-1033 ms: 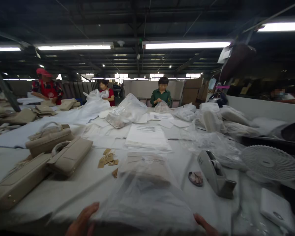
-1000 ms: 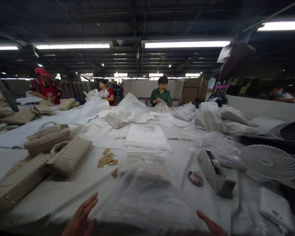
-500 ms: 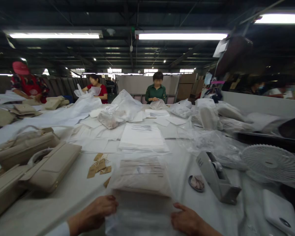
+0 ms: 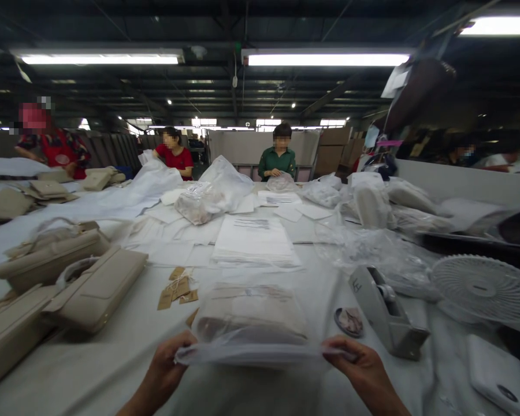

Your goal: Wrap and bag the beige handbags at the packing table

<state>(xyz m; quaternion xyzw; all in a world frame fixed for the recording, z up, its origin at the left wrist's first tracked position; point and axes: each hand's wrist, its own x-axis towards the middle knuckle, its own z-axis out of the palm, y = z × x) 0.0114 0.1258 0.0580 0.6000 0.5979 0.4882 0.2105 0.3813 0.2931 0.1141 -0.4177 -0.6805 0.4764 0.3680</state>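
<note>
My left hand (image 4: pixel 167 367) and my right hand (image 4: pixel 359 367) each pinch one end of the folded near edge of a clear plastic bag (image 4: pixel 251 326). The bag lies on the white table in front of me and holds a beige item with a printed label on top. The bag's flap is stretched taut between both hands, just above the table. Small brown paper tags (image 4: pixel 177 289) lie a little to the left of the bag.
Beige handbags (image 4: pixel 95 289) lie at the left. A grey tape dispenser (image 4: pixel 385 315) and a small dish (image 4: pixel 349 320) sit at the right, a white fan (image 4: pixel 485 289) beyond. A stack of white sheets (image 4: pixel 253 240) lies ahead. Other people work at the table's far side.
My hands came in from the bag's outer sides, took hold of its near edge and lifted and folded it back toward the packed item. The view tilted slightly down.
</note>
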